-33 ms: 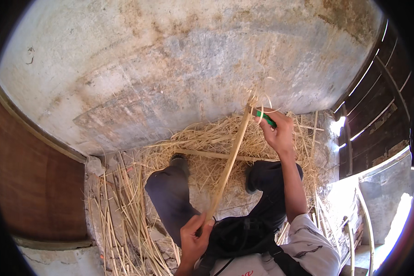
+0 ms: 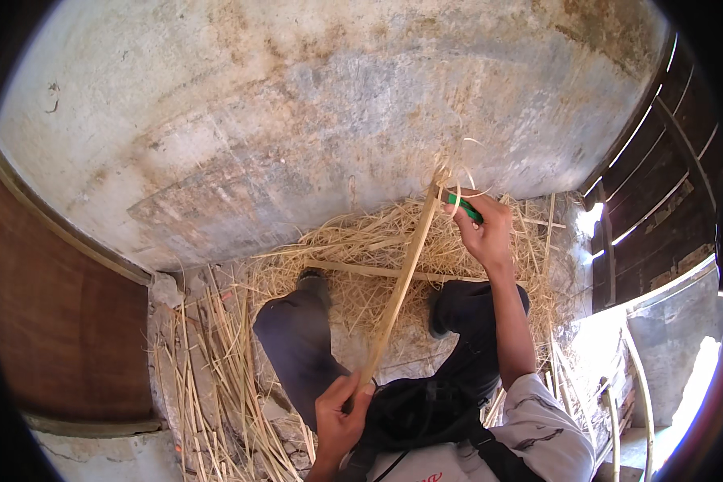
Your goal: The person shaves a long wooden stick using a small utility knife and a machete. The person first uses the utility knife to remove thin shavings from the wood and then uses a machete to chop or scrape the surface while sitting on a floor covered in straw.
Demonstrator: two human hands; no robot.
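Note:
A long, flat bamboo strip (image 2: 406,277) slants away from my lap toward the wall. My left hand (image 2: 343,408) pinches its near end between thumb and fingers. At the far end, my right hand (image 2: 488,233) is closed round a green-handled knife (image 2: 464,206). The knife lies against the strip there, its blade mostly hidden. Thin pale shavings (image 2: 467,186) curl up from the strip's tip, beside the knife.
Loose shavings (image 2: 353,241) heap along the base of the stained wall (image 2: 337,128). Another strip (image 2: 361,269) lies across them. Many long strips (image 2: 217,369) lie at left, near a brown panel (image 2: 64,305). My knees are spread either side of the bamboo strip. Poles (image 2: 639,377) stand at right.
A thin shaving curl at the bamboo strip's far tip has shifted slightly. Both hands, the knife and the strip look the same.

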